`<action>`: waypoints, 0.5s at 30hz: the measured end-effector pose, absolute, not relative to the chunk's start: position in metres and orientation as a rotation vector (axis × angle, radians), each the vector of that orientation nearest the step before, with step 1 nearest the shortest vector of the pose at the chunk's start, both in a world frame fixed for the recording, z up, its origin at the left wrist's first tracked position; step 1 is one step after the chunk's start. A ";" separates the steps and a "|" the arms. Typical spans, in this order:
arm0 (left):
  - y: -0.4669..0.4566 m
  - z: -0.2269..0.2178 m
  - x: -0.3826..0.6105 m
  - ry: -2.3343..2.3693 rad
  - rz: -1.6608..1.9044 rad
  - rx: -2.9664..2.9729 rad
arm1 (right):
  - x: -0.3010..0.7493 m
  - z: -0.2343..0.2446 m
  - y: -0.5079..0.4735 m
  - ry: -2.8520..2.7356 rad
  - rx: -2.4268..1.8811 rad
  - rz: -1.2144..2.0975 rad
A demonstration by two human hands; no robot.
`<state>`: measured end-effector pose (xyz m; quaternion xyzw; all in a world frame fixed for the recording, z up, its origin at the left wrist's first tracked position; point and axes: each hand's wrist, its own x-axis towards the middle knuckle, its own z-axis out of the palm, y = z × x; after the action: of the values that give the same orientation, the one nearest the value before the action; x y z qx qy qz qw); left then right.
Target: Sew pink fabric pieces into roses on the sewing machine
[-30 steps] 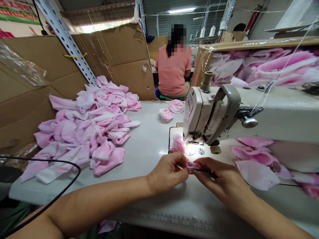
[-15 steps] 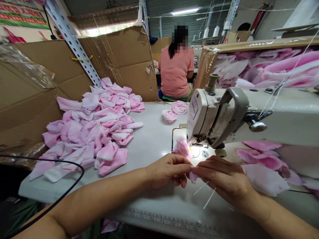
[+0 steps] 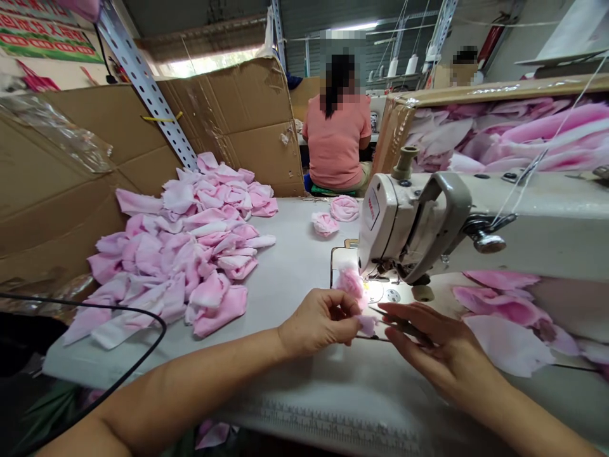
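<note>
My left hand (image 3: 318,324) pinches a small pink fabric piece (image 3: 366,325) just in front of the sewing machine's (image 3: 428,216) needle area. A fluffy pink piece (image 3: 351,280) lies on the lit plate under the needle, just beyond my left fingers. To the right, my right hand (image 3: 428,346) has its fingers stretched out toward the small piece, fingertips almost touching it. A thin dark tool (image 3: 380,312) shows along those fingers; whether they grip it is unclear.
A large pile of pink fabric pieces (image 3: 190,247) covers the table's left side. Two rolled pink flowers (image 3: 335,216) lie further back. Pink petals (image 3: 495,298) lie behind the machine. Cardboard walls (image 3: 238,120), a black cable (image 3: 133,368) and a seated person (image 3: 337,139) surround the table.
My right hand let go of the small pink piece and opened its fingers; the white threads below it are gone. My left hand keeps its pinch and moved slightly toward the needle.
</note>
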<state>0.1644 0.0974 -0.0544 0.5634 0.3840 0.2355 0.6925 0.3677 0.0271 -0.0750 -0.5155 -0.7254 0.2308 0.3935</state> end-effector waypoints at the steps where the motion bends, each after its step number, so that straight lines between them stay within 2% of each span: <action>1: 0.097 -0.053 0.165 0.880 0.552 1.254 | 0.367 -0.073 0.023 -1.793 -1.387 0.683; 7: 0.092 -0.050 0.167 0.918 0.648 1.179 | 0.362 -0.066 0.010 -1.748 -1.560 0.961; 15: 0.086 -0.050 0.169 0.936 0.780 1.131 | 0.342 -0.069 0.005 -1.597 -1.503 0.972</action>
<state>0.1686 0.0865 -0.0497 0.5028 0.4159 0.3464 0.6740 0.3423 0.0045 -0.0689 -0.5839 -0.6205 0.3775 0.3628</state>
